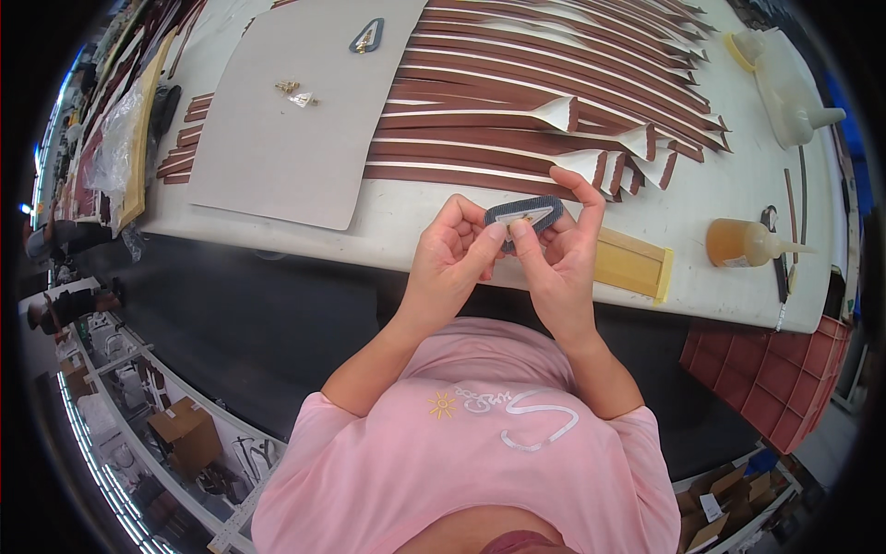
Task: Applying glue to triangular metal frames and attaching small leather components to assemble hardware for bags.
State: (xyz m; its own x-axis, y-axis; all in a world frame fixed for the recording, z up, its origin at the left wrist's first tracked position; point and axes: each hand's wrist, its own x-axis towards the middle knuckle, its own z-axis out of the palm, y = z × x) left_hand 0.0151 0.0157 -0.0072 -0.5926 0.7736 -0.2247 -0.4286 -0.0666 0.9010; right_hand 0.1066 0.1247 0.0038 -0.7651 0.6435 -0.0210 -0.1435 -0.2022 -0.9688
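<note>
Between both hands, above the table's near edge, is a small dark blue-grey triangular patch (528, 209) with a pale triangular centre and a gold-coloured bit on it. My left hand (454, 245) pinches its left side, thumb on the face. My right hand (565, 254) presses its thumb near the middle, with the index finger raised and other fingers behind. What lies behind the patch is hidden. A similar triangular patch (366, 35) lies on the grey board (277, 157), near small gold-coloured metal pieces (287, 87) and a pale triangular plate (302, 99).
Many brown strips with white flared ends (558, 114) cover the table (388, 208). A yellow-taped tray (632, 265) lies beside my right hand. At the right stand an amber squeeze bottle (738, 244) and a white bottle (784, 92). A red crate (766, 369) sits below the table edge.
</note>
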